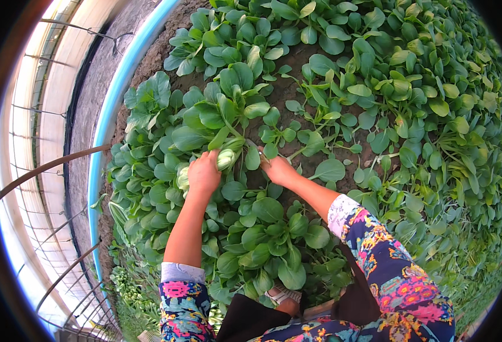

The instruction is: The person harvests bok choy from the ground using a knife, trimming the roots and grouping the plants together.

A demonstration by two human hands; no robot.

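Observation:
My left hand (204,172) is closed around cut bok choy heads (226,159), whose pale stem bases point toward me and to the right. A second pale base (183,178) shows at the left side of that hand. My right hand (277,169) is low among the leaves, right of the bundle, with its fingers around a knife (253,146); part of the blade shows and leaves cover the rest. Small bok choy plants (276,133) grow from the soil just beyond the right hand.
Dense leafy greens (421,85) spread across the right. A blue hose (102,141) runs along the bed's left edge, beside a wire mesh fence (46,141) and curved metal rods (54,169). Bare soil (349,164) shows between plants. My sandalled foot (286,299) stands below large bok choy (268,243).

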